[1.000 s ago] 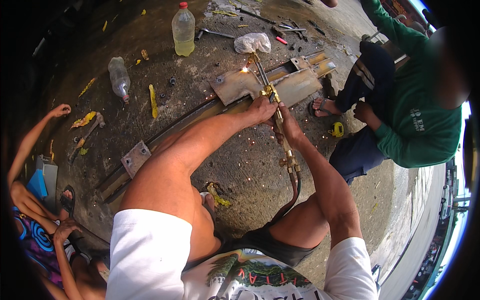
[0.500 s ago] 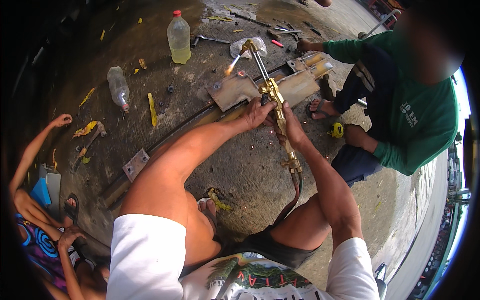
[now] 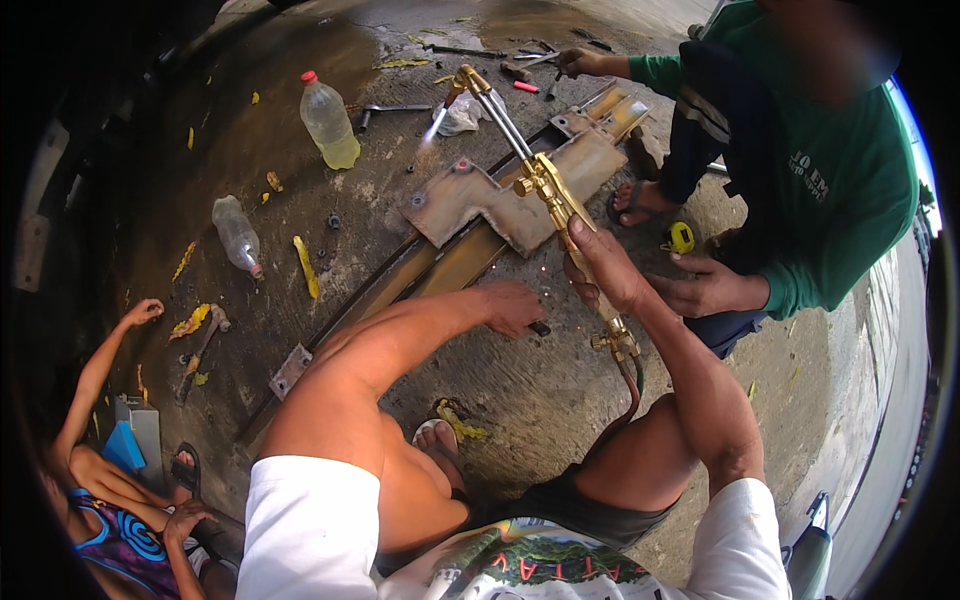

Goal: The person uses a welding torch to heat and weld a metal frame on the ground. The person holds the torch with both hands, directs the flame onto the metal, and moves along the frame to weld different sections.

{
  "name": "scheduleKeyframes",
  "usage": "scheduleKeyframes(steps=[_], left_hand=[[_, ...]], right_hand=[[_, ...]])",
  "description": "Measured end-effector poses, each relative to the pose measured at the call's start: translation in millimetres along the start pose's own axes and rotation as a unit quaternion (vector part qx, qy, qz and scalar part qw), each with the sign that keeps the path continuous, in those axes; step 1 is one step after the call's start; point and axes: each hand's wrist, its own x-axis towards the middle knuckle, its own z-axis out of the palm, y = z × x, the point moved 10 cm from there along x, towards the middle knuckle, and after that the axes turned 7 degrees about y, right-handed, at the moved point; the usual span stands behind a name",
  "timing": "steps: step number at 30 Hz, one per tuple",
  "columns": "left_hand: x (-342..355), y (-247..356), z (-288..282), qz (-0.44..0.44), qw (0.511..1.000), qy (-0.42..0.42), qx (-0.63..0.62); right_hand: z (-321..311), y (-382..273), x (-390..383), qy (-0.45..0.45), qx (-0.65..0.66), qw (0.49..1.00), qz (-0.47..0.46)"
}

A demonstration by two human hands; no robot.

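Observation:
My right hand (image 3: 608, 262) is wrapped round the handle of a brass cutting torch (image 3: 548, 188). Its tip points down to the left, and a bluish-white flame (image 3: 435, 127) burns from it, above the ground and clear of the steel. Hoses (image 3: 633, 385) run from its rear end down past my right knee. Apart from the torch, my left hand (image 3: 513, 308) is closed with its back toward me. A small black object (image 3: 540, 328) sticks out of it; its kind is hidden. Under the torch lies a rusty steel beam (image 3: 400, 278) with a notched plate (image 3: 480, 205), which has a small glowing red spot.
A person in a green sleeve (image 3: 830, 240) squats at the right beside a yellow tape measure (image 3: 679, 237). Another person's arm (image 3: 90, 375) is at lower left. Two plastic bottles (image 3: 328, 125), a hammer (image 3: 200, 350), a wrench (image 3: 395, 108) and scattered tools lie about.
My left hand has come off the torch and dropped lower. The flame has turned from orange-tipped to narrower and bluish. The green-sleeved person's near hand has moved closer to my right forearm.

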Motion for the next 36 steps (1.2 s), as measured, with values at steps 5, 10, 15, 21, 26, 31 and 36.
scheduleKeyframes(steps=[5,10,15,21,26,31,36], left_hand=[[16.8,23.1,5.4,0.063,0.998,0.019,-0.014],[31.6,34.4,9.1,0.067,0.996,0.01,-0.062],[35.4,39.5,8.0,0.047,0.994,-0.017,-0.094],[30.2,41.2,7.4,0.02,0.991,-0.036,-0.125],[28.5,41.1,5.0,0.01,0.988,-0.039,-0.149],[26.2,42.8,5.1,0.002,0.984,-0.041,-0.174],[26.1,45.3,3.2,-0.004,0.979,-0.041,-0.202]], right_hand=[[27.8,-14.0,-39.0,-0.033,-0.031,0.999,-0.024],[60.9,-24.9,-49.5,-0.057,-0.067,0.99,-0.11],[81.1,-36.1,-52.7,-0.06,-0.139,0.971,-0.187],[92.6,-50.2,-56.6,-0.085,-0.168,0.965,-0.185],[93.6,-53.7,-59.7,-0.084,-0.145,0.965,-0.202],[91.3,-57.9,-63.9,-0.072,-0.137,0.964,-0.218],[88.1,-60.0,-66.8,-0.064,-0.13,0.964,-0.223]])
